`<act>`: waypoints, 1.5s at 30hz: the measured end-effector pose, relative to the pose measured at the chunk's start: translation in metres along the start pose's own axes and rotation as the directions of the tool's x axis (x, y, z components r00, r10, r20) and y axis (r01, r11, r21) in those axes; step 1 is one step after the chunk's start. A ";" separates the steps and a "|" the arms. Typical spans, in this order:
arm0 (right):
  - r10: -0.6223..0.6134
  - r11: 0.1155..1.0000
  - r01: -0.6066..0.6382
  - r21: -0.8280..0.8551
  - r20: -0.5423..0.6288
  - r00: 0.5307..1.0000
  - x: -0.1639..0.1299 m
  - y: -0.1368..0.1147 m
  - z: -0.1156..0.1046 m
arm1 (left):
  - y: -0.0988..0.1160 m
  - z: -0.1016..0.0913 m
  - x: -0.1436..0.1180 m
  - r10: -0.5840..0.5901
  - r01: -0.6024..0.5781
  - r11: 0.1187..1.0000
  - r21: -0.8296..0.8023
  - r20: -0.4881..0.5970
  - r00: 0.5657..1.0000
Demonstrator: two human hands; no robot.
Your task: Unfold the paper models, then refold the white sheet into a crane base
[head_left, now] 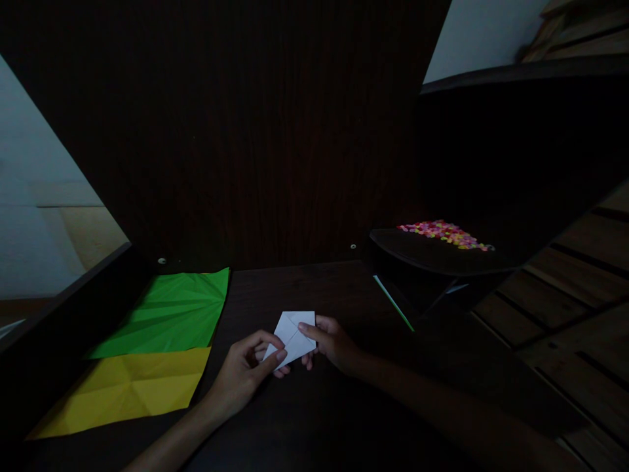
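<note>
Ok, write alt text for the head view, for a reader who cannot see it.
Both hands, left hand and right hand, pinch a small folded white paper piece above a dark wooden desk. To the left lie a creased green paper sheet and a yellow paper sheet.

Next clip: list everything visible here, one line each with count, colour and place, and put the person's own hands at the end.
folded paper: one, white, held above the middle of the desk between both hands
green sheet: one, green, creased, lying flat on the left of the desk
yellow sheet: one, yellow, creased, lying in front of the green sheet, nearer the person
desk: one, dark brown, spans the lower picture
back panel: one, dark wood, upright behind the desk
small pieces: a pile, pink, yellow and other bright colours, on the dark shelf at right; too small to identify
shelf: one, dark, right of the desk
green strip: one, thin, under the shelf edge
left hand: one, pinching the paper's lower left
right hand: one, pinching the paper's right side
</note>
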State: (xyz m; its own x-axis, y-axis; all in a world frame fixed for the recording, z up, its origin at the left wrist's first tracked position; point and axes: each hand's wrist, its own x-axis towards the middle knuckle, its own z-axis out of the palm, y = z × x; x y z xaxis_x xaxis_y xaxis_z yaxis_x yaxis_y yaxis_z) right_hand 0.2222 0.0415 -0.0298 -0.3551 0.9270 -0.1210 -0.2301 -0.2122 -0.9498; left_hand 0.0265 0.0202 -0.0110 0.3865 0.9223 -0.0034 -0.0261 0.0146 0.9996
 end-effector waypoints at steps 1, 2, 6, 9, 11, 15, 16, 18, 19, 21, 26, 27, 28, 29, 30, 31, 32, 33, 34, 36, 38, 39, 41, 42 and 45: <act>-0.003 1.000 0.004 -0.015 0.008 1.000 -0.001 -0.001 0.000 | -0.001 0.000 0.000 0.002 -0.002 1.000 -0.001 0.002 1.000; -0.010 0.999 0.011 -0.034 0.013 1.000 -0.002 -0.002 0.000 | -0.002 0.000 0.000 0.001 -0.001 1.000 -0.004 0.005 1.000; -0.051 0.994 0.050 -0.102 -0.005 0.999 -0.006 -0.005 0.001 | -0.002 0.000 0.001 -0.010 0.010 1.000 -0.013 0.007 1.000; -0.063 0.990 0.060 -0.130 -0.022 0.998 -0.006 -0.005 0.001 | -0.002 0.000 0.001 -0.006 0.006 1.000 -0.001 0.010 1.000; -0.058 0.990 0.054 -0.133 -0.026 0.998 -0.006 -0.005 0.002 | -0.002 0.000 0.001 -0.004 0.004 1.000 0.004 0.015 1.000; -0.036 0.995 0.032 -0.092 -0.045 0.998 -0.005 -0.005 0.002 | -0.003 0.000 0.001 -0.008 0.009 0.999 -0.038 0.038 0.999; -0.030 0.997 0.026 -0.079 -0.051 0.998 -0.005 -0.005 0.002 | -0.004 0.000 0.001 -0.007 0.010 0.998 -0.059 0.045 0.999; -0.021 0.999 0.018 -0.051 -0.059 0.998 -0.005 -0.004 0.002 | -0.005 0.001 0.001 -0.004 0.009 0.995 -0.097 0.051 0.999; -0.018 0.999 0.015 -0.037 -0.061 0.998 -0.005 -0.004 0.002 | -0.006 0.001 0.001 -0.005 0.010 0.994 -0.108 0.053 0.999; -0.011 1.000 0.010 -0.017 -0.063 0.998 -0.005 -0.003 0.001 | -0.006 0.001 0.000 -0.011 0.017 0.993 -0.113 0.054 0.999; 0.009 1.000 -0.011 -0.028 -0.050 0.999 -0.004 0.001 -0.004 | -0.005 0.001 -0.001 -0.027 0.033 0.994 -0.104 0.061 0.998; 0.010 0.999 -0.011 -0.030 -0.044 0.999 -0.003 0.001 -0.004 | -0.005 0.001 -0.001 -0.028 0.035 0.994 -0.105 0.067 0.997; 0.009 0.999 -0.010 -0.031 -0.039 0.999 -0.003 0.001 -0.005 | -0.005 0.001 -0.001 -0.029 0.036 0.994 -0.105 0.072 0.997; 0.007 0.999 -0.008 -0.035 -0.036 0.999 -0.003 0.001 -0.004 | -0.006 0.001 -0.001 -0.028 0.036 0.994 -0.104 0.071 0.997; 0.002 0.999 -0.004 -0.044 -0.037 0.999 -0.003 0.001 -0.004 | -0.006 0.001 -0.001 -0.027 0.034 0.994 -0.103 0.068 0.997; -0.006 0.998 0.004 -0.055 -0.041 0.999 -0.004 0.000 -0.003 | -0.006 0.001 0.000 -0.024 0.031 0.994 -0.104 0.061 0.998; -0.019 0.998 0.016 -0.067 -0.047 0.999 -0.004 -0.001 -0.003 | -0.006 0.001 0.000 -0.022 0.027 0.994 -0.106 0.050 0.998; -0.033 0.997 0.029 -0.076 -0.053 0.998 -0.005 -0.002 -0.002 | -0.006 0.001 0.000 -0.018 0.022 0.994 -0.111 0.036 0.999; -0.045 0.996 0.041 -0.083 -0.054 0.998 -0.005 -0.003 -0.001 | -0.005 0.001 0.000 -0.013 0.015 0.993 -0.116 0.020 1.000; -0.063 0.994 0.059 -0.090 -0.042 0.997 -0.006 -0.005 0.000 | -0.003 0.001 0.001 -0.006 0.004 0.992 -0.122 -0.015 1.000; -0.073 0.993 0.070 -0.097 -0.023 0.997 -0.005 -0.006 0.000 | -0.002 0.001 0.001 -0.002 -0.004 0.992 -0.122 -0.051 0.999; -0.077 0.992 0.075 -0.102 -0.016 0.997 -0.005 -0.006 -0.001 | -0.001 0.001 0.001 -0.002 -0.006 0.992 -0.123 -0.066 0.998; -0.087 0.990 0.085 -0.110 -0.014 0.996 -0.004 -0.006 -0.002 | -0.001 0.001 0.001 -0.009 -0.003 0.992 -0.130 -0.086 0.996; -0.090 0.990 0.088 -0.113 -0.016 0.996 -0.003 -0.005 -0.002 | -0.001 0.001 0.001 -0.012 0.000 0.991 -0.134 -0.091 0.996; -0.093 0.992 0.090 -0.090 -0.030 0.995 -0.002 -0.003 -0.003 | -0.002 0.001 0.001 -0.010 -0.002 0.991 -0.134 -0.090 0.996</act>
State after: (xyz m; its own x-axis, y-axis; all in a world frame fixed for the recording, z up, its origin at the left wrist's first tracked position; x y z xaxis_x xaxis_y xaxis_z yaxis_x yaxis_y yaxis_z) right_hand 0.2258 0.0415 -0.0277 -0.3052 0.9514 -0.0409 -0.1782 -0.0992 -0.9790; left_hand 0.0279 0.0204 -0.0124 0.3021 0.9532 -0.0162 -0.1502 0.0644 0.9866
